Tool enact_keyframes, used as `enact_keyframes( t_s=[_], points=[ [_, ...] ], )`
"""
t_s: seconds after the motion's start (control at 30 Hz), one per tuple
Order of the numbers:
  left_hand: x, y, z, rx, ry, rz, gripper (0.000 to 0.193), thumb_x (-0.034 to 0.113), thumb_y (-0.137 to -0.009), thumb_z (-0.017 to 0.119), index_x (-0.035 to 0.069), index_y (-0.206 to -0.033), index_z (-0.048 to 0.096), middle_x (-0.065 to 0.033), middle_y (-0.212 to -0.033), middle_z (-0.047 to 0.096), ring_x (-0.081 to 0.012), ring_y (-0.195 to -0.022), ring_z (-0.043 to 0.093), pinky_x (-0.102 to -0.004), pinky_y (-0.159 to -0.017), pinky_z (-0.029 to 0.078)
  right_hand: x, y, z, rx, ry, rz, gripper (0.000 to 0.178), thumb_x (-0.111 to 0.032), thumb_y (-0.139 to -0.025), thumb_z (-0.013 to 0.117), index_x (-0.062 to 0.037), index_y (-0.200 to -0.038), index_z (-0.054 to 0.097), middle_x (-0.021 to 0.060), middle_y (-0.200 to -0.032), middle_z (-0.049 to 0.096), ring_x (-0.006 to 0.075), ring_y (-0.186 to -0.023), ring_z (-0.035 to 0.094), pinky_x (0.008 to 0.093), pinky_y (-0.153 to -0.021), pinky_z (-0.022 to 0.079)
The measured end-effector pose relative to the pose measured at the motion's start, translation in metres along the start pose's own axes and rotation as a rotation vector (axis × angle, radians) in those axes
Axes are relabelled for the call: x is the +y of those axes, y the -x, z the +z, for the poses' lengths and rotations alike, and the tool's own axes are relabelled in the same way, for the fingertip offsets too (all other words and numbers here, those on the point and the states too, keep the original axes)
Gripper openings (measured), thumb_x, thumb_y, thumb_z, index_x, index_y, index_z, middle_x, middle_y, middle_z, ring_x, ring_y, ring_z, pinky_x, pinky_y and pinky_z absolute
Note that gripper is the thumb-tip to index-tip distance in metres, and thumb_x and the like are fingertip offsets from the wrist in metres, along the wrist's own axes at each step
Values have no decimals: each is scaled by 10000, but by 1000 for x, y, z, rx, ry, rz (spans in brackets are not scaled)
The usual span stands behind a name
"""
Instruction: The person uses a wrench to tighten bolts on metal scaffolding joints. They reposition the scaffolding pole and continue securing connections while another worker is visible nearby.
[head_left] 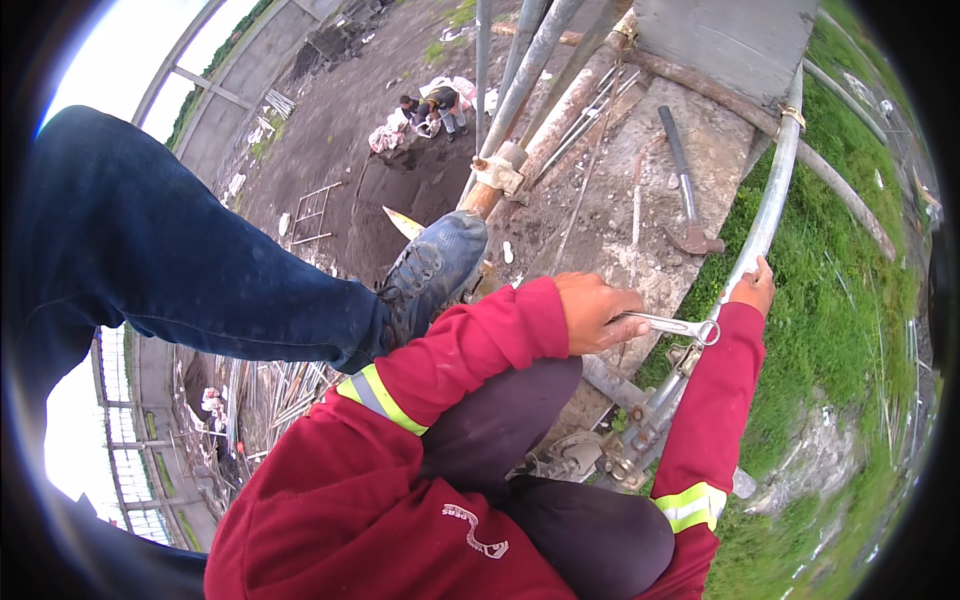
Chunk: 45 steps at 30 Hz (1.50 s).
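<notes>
My left hand is closed round the handle of a silver combination wrench. The wrench's ring end points right, just above a scaffold clamp on a long grey metal pipe. Further up that pipe, my right hand is wrapped round it; part of its grip is hidden. Lower down, where pipes meet near my knees, sits a metal coupler. A claw hammer with a dark handle lies on the concrete ledge beyond my hands.
At left, a co-worker's jeans-clad leg ends in a grey shoe beside a tied wooden post. Far below, people bend near sacks on dark soil. Grass lies far down at right. A wooden pole crosses the ledge.
</notes>
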<state>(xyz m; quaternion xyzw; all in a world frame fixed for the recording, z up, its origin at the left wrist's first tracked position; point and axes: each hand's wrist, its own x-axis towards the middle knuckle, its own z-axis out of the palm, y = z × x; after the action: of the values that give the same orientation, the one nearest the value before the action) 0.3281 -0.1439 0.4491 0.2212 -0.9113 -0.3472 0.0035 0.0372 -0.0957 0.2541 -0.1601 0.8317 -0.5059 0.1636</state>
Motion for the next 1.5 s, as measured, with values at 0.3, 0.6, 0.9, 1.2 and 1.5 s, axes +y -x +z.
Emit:
enact_keyframes(
  t_s=[0.3,0.6,0.9,1.2,1.5],
  points=[
    [0,0,-1,-16,-36,-1,327,402,-935,505,100,-982,621,-167,-682,612,-382,-629,598,-484,-583,463,17,-9,5,-96,49,-63,193,-137,-909,503,-51,-1042,614,100,-780,616,184,-587,580,326,-539,455],
    [-2,0,0,0,-41,17,307,385,-932,517,101,-967,629,-162,-676,611,-377,-613,596,-478,-569,462,8,-7,-1,-188,90,94,237,-237,-850,591,-58,-981,672,155,-904,673,273,-834,640,368,-776,473],
    [-5,-2,1,-2,-10,19,301,367,-935,521,88,-964,633,-167,-681,612,-376,-614,597,-470,-569,457,-1,-4,0,-182,162,105,338,-354,-791,634,-45,-920,676,176,-860,668,312,-804,638,392,-771,474],
    [-9,-3,-1,-48,-59,-51,324,372,-945,507,75,-1012,620,-182,-740,620,-385,-657,604,-456,-603,472,-25,13,-8,-179,187,68,354,-374,-779,634,-39,-889,664,202,-882,668,356,-853,638,407,-787,474],
    [-9,-2,1,34,-120,-24,341,379,-955,485,69,-1009,618,-174,-755,624,-392,-677,604,-463,-621,470,-39,23,-13,-175,168,74,348,-364,-781,635,-32,-878,669,218,-890,667,377,-874,635,410,-809,473]
  ],
)
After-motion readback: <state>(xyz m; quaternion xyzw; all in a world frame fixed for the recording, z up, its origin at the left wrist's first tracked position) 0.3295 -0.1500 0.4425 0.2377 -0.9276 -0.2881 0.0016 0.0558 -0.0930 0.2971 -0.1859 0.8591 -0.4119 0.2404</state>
